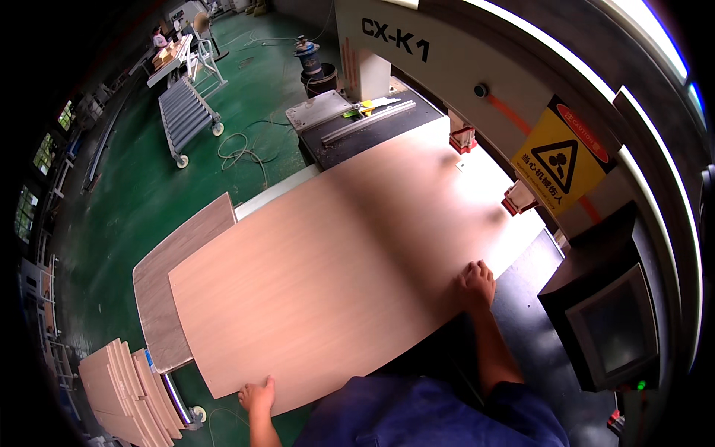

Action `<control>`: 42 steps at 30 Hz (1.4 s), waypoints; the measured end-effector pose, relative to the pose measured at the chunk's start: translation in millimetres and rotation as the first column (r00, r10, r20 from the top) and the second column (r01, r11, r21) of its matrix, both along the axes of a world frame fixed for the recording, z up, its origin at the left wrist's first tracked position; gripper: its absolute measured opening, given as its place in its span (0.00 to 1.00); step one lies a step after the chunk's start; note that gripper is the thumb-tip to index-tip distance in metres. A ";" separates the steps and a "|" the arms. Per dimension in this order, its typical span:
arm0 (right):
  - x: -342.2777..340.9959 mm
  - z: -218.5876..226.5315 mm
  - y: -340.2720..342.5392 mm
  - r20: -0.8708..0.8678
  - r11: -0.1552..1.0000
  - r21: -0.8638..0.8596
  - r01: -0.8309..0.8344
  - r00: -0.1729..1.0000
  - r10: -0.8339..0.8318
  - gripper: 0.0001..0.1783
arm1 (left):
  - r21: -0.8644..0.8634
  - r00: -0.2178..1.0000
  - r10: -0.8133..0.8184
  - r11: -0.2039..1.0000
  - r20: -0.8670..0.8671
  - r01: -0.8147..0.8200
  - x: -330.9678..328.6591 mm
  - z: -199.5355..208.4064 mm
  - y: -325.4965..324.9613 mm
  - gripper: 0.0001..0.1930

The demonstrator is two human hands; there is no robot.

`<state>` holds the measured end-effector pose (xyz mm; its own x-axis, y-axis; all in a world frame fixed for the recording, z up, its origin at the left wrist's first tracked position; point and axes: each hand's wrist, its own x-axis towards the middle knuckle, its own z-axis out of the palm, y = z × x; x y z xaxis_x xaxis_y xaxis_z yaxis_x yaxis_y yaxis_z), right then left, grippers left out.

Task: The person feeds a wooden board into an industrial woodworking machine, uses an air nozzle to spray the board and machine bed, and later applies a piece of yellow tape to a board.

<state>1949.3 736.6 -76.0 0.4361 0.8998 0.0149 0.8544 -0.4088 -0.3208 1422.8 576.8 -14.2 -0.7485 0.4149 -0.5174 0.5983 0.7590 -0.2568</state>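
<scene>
Here I am, both hands on the wide pale panel [313, 290], which lies between them and runs out ahead under the machine's beam [447, 59]. My left hand [258, 395] sits at the near edge by the left corner, fingers bent; my right hand [477, 285] is on the near edge farther along, fingers curled narrow on the wood. Whether either one pinches from below, I can't tell.

Trouble spots, as I judge it: press unevenly and the panel could skew, its far side knocking the red-based fittings [519, 197] ahead of my right hand. That hand is the closer one to the machinery, so a careless reach could catch fingers; the yellow warning sign [562, 160] hangs just beyond it. Ahead of my left hand, the grey-brown board [179, 283] shows past the panel's end; a dragging edge might scuff it.

Containers now: far ahead, well beyond both hands, a dark bucket [319, 80] with a blue-grey cylindrical device [307, 54] rising from it or behind it, I can't say which. What's inside stays hidden.
</scene>
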 end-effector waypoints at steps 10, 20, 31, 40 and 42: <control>-5.1 18.0 -0.8 0.016 0.996 -0.091 -0.014 1.000 0.016 0.32 | 0.472 0.730 -0.676 0.678 0.099 0.564 63.8 14.9 116.5 0.47; 4.1 5.2 4.4 0.130 0.999 -0.017 -0.043 0.991 0.045 0.27 | 0.330 0.509 -0.860 0.489 0.031 0.807 129.2 -14.5 140.0 0.56; 23.0 -30.1 -5.1 0.203 0.978 -0.189 -0.089 0.971 0.127 0.34 | 0.884 0.724 -0.687 0.376 0.063 0.280 106.7 -15.9 50.4 0.29; 22.7 -36.5 -26.1 0.163 0.953 0.079 -0.294 0.946 0.278 0.27 | 0.653 0.811 -0.235 0.724 0.537 -0.222 70.7 -65.9 -194.4 0.15; -51.1 -16.1 -60.7 0.000 0.847 0.271 -0.457 0.880 0.475 0.22 | 0.385 0.810 -0.149 0.918 0.567 -0.100 48.6 -94.6 -242.2 0.19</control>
<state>1898.3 675.9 -92.1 -0.0255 0.9657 0.2583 0.8974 0.1359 -0.4198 1471.3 334.6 -108.8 -0.3491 0.6831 -0.6415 0.5570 0.7018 0.4441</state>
